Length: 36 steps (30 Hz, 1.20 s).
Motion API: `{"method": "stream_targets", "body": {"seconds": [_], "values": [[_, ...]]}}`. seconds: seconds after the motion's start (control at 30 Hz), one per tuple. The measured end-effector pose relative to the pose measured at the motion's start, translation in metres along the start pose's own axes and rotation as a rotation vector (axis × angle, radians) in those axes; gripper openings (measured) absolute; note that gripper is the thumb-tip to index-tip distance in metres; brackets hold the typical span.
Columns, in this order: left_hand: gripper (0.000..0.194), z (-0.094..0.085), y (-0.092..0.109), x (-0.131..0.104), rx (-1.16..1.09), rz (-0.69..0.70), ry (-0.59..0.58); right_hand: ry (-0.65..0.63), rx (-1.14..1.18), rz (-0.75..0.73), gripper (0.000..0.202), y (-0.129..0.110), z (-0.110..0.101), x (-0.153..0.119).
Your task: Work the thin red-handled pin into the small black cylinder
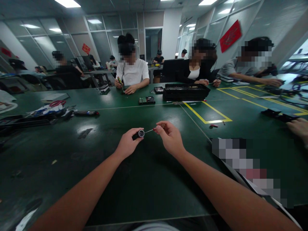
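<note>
Over the green table (144, 186), my left hand (127, 142) is closed around a short black cylinder (141, 133) whose round, silver-rimmed end faces me; its exact kind I cannot make out. My right hand (172, 138) pinches a thin screwdriver (149, 131) near a red part, with the rest of its handle partly hidden by the fingers. The metal shaft points left at the cylinder's rimmed end. Whether the tip touches it is too small to tell.
A long black housing (186, 92) and a green circuit-board part (146, 100) lie ahead. Tools and red-handled scissors (57, 103) are heaped at left, near a dark pen-like tool (86, 113). Small red pieces (213, 126) lie right. Several people sit opposite; another person's hand (298, 128) enters at right.
</note>
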<state>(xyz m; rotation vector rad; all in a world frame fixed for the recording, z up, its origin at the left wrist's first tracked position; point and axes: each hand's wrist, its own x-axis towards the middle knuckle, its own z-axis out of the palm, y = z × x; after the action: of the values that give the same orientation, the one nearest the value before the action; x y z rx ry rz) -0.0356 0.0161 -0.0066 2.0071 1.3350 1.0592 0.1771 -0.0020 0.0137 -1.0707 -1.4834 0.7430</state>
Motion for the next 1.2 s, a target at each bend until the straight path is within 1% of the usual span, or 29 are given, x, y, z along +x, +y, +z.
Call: {"method": "stream_targets", "body": {"seconds": [0.3, 0.43, 0.5, 0.57, 0.67, 0.73, 0.83, 0.97, 1.1, 1.2], "values": [[0.039, 0.001, -0.001, 0.0, 0.019, 0.022, -0.02, 0.017, 0.037, 0.01, 0.024, 0.003, 0.002, 0.001], [0.038, 0.0, -0.001, 0.0, 0.028, 0.025, -0.016, 0.009, 0.005, 0.013, 0.023, -0.001, 0.001, 0.001], [0.039, 0.0, -0.001, 0.001, 0.028, 0.022, -0.01, 0.011, -0.046, 0.007, 0.024, -0.004, 0.0, 0.001], [0.039, -0.001, -0.001, 0.001, 0.024, 0.017, -0.003, 0.02, -0.136, 0.002, 0.027, -0.006, -0.002, 0.0], [0.039, -0.001, -0.001, 0.001, 0.002, 0.005, 0.009, 0.051, -0.27, -0.011, 0.041, -0.009, -0.004, 0.0], [0.039, -0.001, -0.001, 0.0, -0.012, -0.002, 0.011, 0.065, -0.31, -0.022, 0.048, -0.009, -0.004, 0.001], [0.039, 0.0, -0.002, 0.0, -0.011, -0.005, 0.003, 0.065, -0.347, -0.033, 0.051, -0.007, -0.004, 0.002], [0.038, -0.001, -0.004, 0.0, 0.011, 0.01, 0.006, 0.054, -0.347, -0.043, 0.045, -0.006, -0.004, 0.002], [0.038, -0.001, -0.004, 0.001, 0.024, 0.008, 0.014, -0.019, -0.287, -0.052, 0.026, -0.006, -0.004, 0.001], [0.038, -0.001, -0.004, 0.001, 0.024, 0.01, 0.013, -0.068, -0.22, -0.087, 0.022, -0.005, -0.004, 0.0]]}}
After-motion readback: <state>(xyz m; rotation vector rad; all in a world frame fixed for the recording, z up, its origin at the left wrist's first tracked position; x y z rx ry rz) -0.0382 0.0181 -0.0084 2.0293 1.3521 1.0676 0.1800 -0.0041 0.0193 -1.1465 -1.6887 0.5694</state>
